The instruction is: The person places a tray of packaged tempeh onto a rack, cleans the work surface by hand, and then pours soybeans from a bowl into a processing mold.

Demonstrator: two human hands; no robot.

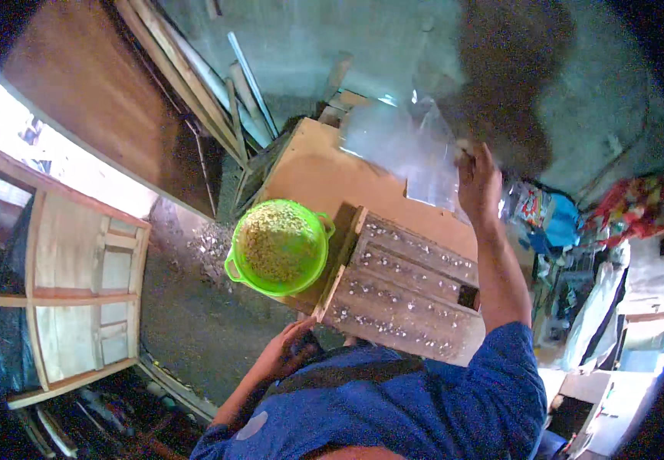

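On the table, a slatted wooden board [401, 279] with raised edge strips lies flat, dotted with rows of small pale bits. My left hand [293, 351] is at the board's near left corner, fingertips at the wooden edge strip; whether it grips there is unclear. Beyond the board's right side, my right hand [478, 181] is raised with fingers bent, near clear plastic sheeting [430, 155]. Something small and tan may be at its fingertips, but blur hides it. Left of the board, a bright green plastic basket [319, 259] with two handles holds pale and brown grain-like pieces.
The tan tabletop [309, 169] reaches back to a grey wall [366, 46]. Long boards and pipes [246, 86] lean at the back left. A wooden framed panel [87, 287] stands at left. Bags and cloths [562, 221] crowd the right side.
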